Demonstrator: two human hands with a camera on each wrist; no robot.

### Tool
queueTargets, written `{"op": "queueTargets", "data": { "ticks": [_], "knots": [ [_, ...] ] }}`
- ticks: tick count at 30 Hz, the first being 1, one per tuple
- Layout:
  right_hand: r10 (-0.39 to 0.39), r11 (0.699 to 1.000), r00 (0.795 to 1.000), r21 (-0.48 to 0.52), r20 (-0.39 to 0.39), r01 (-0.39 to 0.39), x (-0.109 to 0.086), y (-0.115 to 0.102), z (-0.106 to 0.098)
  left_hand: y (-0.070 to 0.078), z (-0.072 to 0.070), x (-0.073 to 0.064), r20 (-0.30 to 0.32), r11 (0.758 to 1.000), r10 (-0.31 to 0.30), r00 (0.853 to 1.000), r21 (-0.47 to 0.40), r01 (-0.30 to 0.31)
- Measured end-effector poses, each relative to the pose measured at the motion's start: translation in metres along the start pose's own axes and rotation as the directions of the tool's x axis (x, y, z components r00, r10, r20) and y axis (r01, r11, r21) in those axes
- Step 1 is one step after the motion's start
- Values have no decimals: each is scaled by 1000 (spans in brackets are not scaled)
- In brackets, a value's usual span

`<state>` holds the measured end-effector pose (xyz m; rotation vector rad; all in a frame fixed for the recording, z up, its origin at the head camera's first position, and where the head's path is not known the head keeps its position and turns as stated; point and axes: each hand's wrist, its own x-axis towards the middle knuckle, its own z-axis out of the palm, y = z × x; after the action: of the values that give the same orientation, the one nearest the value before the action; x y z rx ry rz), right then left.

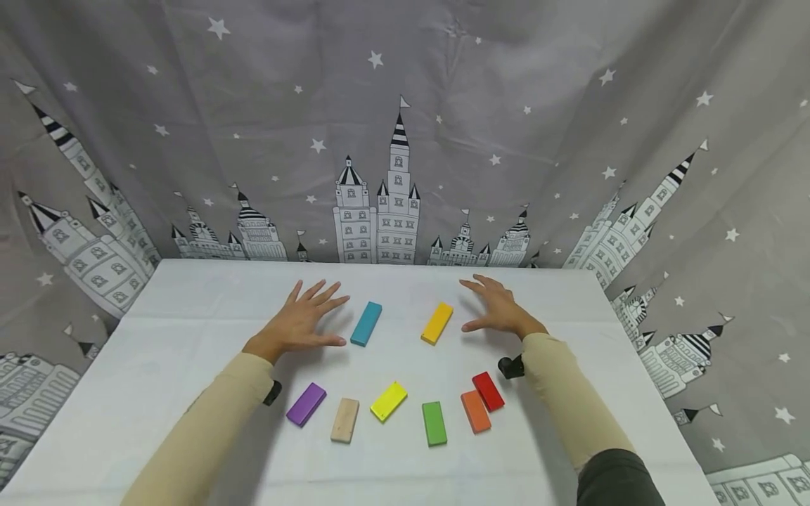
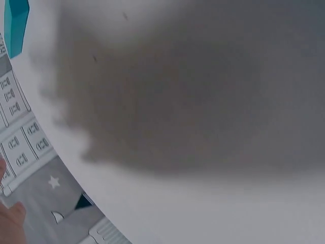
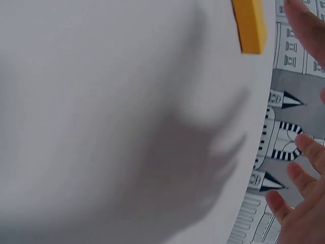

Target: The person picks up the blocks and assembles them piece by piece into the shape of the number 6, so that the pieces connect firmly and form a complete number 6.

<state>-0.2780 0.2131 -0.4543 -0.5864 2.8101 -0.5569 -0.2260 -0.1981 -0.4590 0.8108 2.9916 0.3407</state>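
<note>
My left hand (image 1: 302, 325) hovers over the table with its fingers spread, holding nothing. Just right of its thumb lies a blue block (image 1: 365, 324), whose end also shows as a teal block (image 2: 17, 25) in the left wrist view. On the other side my right hand (image 1: 498, 310) is likewise spread and holds nothing. Nearest to it, on its left, is an amber block (image 1: 436, 324); the right wrist view shows that block's end (image 3: 250, 26) too. Spread fingertips (image 3: 278, 203) of the right hand appear at that view's right edge.
Nearer the front lie purple (image 1: 306, 405), plain wood (image 1: 344, 420), yellow (image 1: 389, 402) and green (image 1: 434, 424) blocks. An orange block (image 1: 476, 412) touches or nearly touches a red block (image 1: 488, 391). The white table (image 1: 209, 295) ends at a grey castle-print curtain (image 1: 443, 140).
</note>
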Motion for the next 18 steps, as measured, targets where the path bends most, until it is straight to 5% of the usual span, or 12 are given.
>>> {"op": "queueTargets", "data": {
  "ticks": [18],
  "knots": [
    [-91,992,992,100,88,82,24,-24,13,28,8,33,52,994,104,993,21,-106]
  ]
}}
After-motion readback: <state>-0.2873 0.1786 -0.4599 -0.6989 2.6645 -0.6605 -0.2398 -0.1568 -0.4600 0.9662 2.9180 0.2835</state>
